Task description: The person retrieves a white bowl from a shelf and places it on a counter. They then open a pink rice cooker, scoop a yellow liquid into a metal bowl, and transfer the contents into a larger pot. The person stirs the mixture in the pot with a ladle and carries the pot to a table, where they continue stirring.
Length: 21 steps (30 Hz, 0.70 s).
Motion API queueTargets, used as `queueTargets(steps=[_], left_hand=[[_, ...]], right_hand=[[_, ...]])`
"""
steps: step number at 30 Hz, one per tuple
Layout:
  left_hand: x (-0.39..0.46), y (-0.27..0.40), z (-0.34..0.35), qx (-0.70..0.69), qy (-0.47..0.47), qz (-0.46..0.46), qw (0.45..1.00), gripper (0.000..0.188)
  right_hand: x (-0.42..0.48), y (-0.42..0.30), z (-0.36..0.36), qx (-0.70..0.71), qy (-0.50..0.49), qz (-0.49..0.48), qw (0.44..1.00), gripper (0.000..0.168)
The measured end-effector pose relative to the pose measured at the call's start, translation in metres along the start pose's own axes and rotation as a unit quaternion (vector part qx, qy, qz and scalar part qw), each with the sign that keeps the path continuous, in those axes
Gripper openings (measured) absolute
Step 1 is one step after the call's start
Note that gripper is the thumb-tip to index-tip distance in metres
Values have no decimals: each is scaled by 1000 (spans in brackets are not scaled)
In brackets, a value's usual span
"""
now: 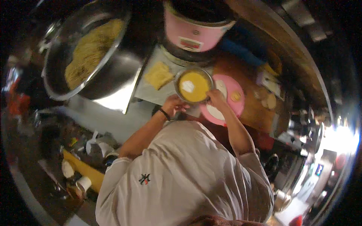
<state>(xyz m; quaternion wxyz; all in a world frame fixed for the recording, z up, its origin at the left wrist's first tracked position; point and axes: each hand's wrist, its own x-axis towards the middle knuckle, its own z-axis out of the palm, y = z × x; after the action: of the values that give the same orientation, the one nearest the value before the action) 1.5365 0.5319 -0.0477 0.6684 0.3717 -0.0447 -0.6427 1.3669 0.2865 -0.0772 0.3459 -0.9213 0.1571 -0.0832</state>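
Note:
A round metal bowl (197, 86) holds a yellow mixture with a white heap on its left part. My right hand (215, 99) grips the bowl's lower right rim. My left hand (174, 106), with a dark band at the wrist, is at the bowl's lower left; its fingers are partly curled, and whether they touch the bowl is unclear. Left of the bowl, a folded yellow cloth (159, 75) lies on a light surface. Under my right forearm and beyond it lies a pink round tray (240, 106) with white items and a small yellowish piece.
A pink pot-like appliance (195, 31) stands just beyond the bowl. At the upper left, a large metal pan (106, 60) holds a yellowish mass. Small pale items (268, 100) lie on the brown surface at the right. White containers (84, 183) stand at the lower left.

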Motion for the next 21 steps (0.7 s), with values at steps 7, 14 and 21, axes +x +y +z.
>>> queueTargets(steps=[7,14,21], left_hand=[[2,-12,-34,113,234,-40,965,31],[7,-9,-62,149,331,108,926,15],[-31,49,-51,150,344,132,918,20]], right_hand=[[22,-73,-14,-78,-192,154,966,43],[-51,-106,-12,-66,7,198,978,37],[-158,-121,14,501,202,567,622,39]])
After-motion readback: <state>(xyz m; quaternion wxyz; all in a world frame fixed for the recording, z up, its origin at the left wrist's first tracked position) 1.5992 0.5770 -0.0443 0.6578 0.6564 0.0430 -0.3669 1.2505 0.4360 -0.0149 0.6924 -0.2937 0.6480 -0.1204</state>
